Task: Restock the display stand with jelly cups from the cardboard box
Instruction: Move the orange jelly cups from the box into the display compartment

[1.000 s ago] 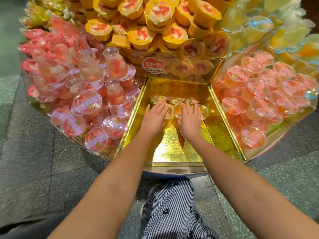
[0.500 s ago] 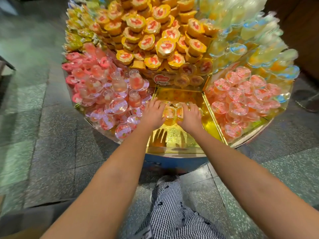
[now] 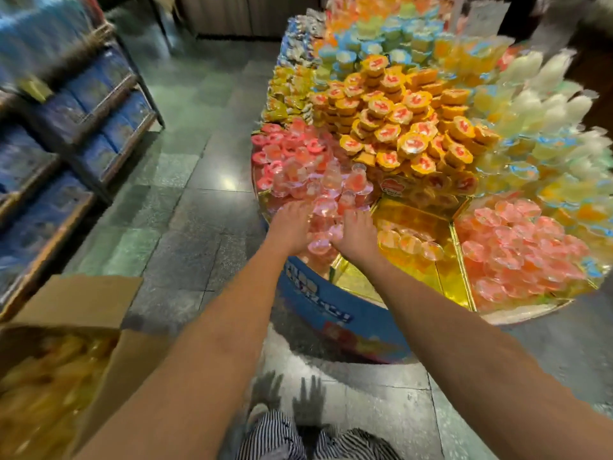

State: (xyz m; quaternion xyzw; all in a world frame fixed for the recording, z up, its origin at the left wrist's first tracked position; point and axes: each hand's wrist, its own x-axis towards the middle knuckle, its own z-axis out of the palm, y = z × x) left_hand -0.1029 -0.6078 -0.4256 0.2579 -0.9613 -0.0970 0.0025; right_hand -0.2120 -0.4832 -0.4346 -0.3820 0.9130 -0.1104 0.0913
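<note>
Display stand [image 3: 331,313]; jelly cups [image 3: 323,210], mixed tilts

The round display stand [image 3: 331,313] is heaped with pink and orange jelly cups [image 3: 391,117]; the open cardboard box [image 3: 79,300] sits at its left.

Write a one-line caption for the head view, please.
Left hand and right hand rest on pink jelly cups in the display stand, open cardboard box nearby.
</note>
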